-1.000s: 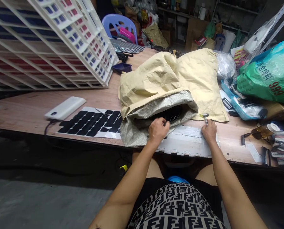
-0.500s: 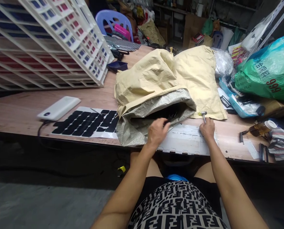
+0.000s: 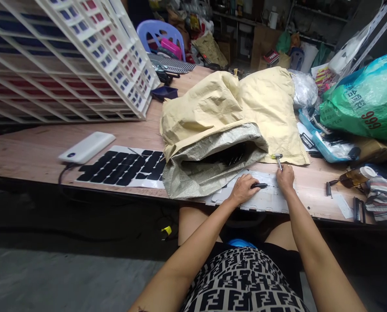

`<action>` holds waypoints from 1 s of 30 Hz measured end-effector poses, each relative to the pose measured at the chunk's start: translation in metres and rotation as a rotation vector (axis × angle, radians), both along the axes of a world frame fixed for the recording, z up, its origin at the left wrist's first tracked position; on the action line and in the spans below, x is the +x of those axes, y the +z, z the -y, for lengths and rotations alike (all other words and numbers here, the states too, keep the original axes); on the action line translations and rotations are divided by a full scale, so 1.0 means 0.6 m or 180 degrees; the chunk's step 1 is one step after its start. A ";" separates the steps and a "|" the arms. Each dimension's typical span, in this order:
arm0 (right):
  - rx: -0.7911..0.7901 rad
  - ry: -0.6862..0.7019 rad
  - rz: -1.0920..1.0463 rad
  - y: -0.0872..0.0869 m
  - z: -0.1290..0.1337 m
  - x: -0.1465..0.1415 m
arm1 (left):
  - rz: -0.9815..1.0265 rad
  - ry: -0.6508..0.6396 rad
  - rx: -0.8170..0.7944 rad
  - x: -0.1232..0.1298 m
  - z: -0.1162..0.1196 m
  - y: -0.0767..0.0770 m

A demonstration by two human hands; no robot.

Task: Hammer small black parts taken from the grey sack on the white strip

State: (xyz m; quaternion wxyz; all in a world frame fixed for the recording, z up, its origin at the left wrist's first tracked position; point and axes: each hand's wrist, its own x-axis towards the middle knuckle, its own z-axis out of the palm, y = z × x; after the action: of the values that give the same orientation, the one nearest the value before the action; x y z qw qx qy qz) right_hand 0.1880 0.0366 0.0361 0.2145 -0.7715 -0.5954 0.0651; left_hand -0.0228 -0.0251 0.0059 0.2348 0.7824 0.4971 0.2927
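My left hand (image 3: 243,189) is closed on a slim black part (image 3: 260,185), whose thin tip points right over a pale board (image 3: 265,200) at the table's front edge. My right hand (image 3: 285,177) grips a small hammer (image 3: 278,161) by its handle, its head with a yellow end up beside the cream sack. Behind my left hand a cream sack (image 3: 200,110) lies with its grey-lined mouth (image 3: 196,182) open toward me, and dark thin pieces show inside. A second cream sack (image 3: 268,108) lies behind the hammer.
To the left are a white power bank (image 3: 86,147) with a cable and a sheet of black pads (image 3: 115,167). A white plastic crate (image 3: 128,73) stands behind them. At right are a green bag (image 3: 359,99), a blue tray (image 3: 330,149), an amber bottle (image 3: 356,176) and a striped cloth (image 3: 383,197).
My left hand has moved right, from the sack's mouth to over the pale board, with the black part in it. My right hand still holds the hammer in nearly the same place.
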 end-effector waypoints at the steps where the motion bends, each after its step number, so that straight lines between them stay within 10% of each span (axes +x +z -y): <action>1: 0.0031 0.0026 -0.0080 0.008 0.006 0.003 | 0.0029 0.0003 -0.0033 -0.001 -0.001 0.000; 14: 0.0355 0.1024 -0.1386 0.036 0.261 -0.013 | 0.0195 -0.0032 -0.0070 -0.001 -0.003 -0.007; 30: 0.0704 0.1402 -0.0706 0.040 0.269 -0.051 | 0.0075 -0.0027 0.0018 0.001 -0.006 -0.006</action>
State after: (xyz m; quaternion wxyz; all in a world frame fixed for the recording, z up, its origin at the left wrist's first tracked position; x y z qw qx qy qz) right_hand 0.1572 -0.1249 0.0602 0.3421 -0.5834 -0.7252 0.1288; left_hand -0.0220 -0.0215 0.0021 0.2397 0.7816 0.4902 0.3023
